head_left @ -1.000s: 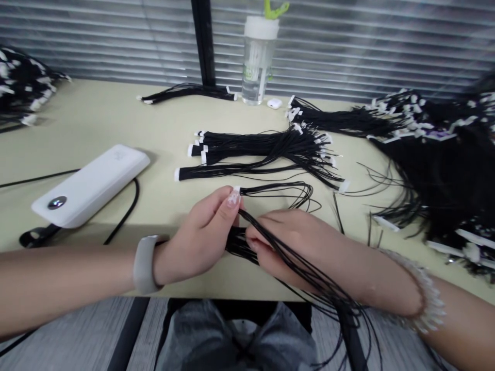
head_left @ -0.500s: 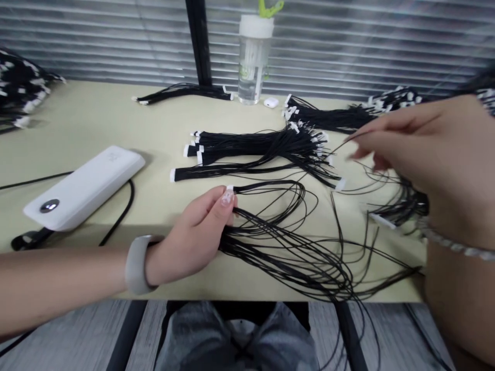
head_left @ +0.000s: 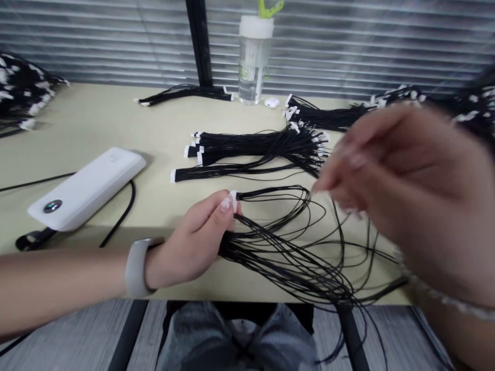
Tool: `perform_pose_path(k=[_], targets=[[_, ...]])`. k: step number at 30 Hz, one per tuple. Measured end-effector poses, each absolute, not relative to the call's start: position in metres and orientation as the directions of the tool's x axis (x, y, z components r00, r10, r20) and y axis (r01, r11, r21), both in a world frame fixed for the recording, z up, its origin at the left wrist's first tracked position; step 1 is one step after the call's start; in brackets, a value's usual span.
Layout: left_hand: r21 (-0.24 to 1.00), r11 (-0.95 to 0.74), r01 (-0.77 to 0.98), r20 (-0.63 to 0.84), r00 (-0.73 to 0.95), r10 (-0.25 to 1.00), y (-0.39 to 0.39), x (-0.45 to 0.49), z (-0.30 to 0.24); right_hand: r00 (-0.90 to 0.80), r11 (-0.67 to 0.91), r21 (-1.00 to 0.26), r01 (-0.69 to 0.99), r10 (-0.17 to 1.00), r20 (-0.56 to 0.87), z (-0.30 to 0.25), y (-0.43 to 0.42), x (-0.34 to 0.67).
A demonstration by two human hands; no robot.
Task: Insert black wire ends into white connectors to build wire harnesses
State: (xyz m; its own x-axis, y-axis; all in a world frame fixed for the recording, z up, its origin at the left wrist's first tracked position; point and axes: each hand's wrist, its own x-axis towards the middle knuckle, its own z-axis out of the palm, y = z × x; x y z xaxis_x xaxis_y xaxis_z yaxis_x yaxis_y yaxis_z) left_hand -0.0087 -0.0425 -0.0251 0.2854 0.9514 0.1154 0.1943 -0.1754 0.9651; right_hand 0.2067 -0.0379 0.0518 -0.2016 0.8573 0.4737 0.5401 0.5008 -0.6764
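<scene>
Holding, left hand (head_left: 195,239): one white connector (head_left: 234,200), pinched between thumb and fingers over the near part of the table (head_left: 116,121); black wires (head_left: 286,260) spread from this hand to the right, some loops hanging past the near edge. Right hand (head_left: 413,190): raised above the right side of the wires, fingers curled, blurred; whether a wire lies between the fingertips cannot be told. Step in hand, as judged: handling single wires at the connector, left hand steadying. Next move, as judged: calls for a steady connector, a fine fingertip pinch and loops kept untangled. Alongside: wire bundles (head_left: 247,144) with white ends, lying beyond the left hand; white power bank (head_left: 91,185), to the left, apart.
</scene>
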Motion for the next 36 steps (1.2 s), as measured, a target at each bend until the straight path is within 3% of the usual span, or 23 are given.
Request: perform_pose_path(k=[3, 6, 9, 13, 19, 26, 36], targets=[[0.956, -0.202, 0.212, 0.132, 0.304, 0.944, -0.042, -0.01, -0.025, -0.455, 0.622, -0.453, 0.638, 0.78, 0.43, 0.039, -0.044, 0.193], [0.936, -0.253, 0.244, 0.167, 0.324, 0.931, -0.042, -0.012, -0.025, -0.538, 0.655, -0.301, 0.693, 0.747, 0.39, 0.029, -0.044, 0.186], [0.933, -0.26, 0.248, 0.173, 0.325, 0.93, -0.041, -0.012, -0.026, -0.55, 0.654, -0.303, 0.693, 0.751, 0.365, 0.026, -0.042, 0.184], [0.951, -0.237, 0.199, 0.17, 0.305, 0.937, -0.04, -0.011, -0.027, -0.585, 0.662, -0.396, 0.636, 0.749, 0.311, 0.033, -0.04, 0.188], [0.968, -0.185, 0.167, 0.131, 0.292, 0.948, -0.041, -0.011, -0.027, -0.525, 0.573, -0.484, 0.661, 0.814, 0.248, 0.042, -0.036, 0.196], [0.959, -0.165, 0.231, 0.095, 0.286, 0.953, -0.042, -0.011, -0.024, -0.542, 0.599, -0.419, 0.683, 0.799, 0.259, 0.039, -0.037, 0.192], [0.936, -0.208, 0.285, 0.109, 0.327, 0.939, -0.041, -0.01, -0.019, -0.581, 0.65, -0.23, 0.724, 0.754, 0.306, 0.032, -0.038, 0.186]])
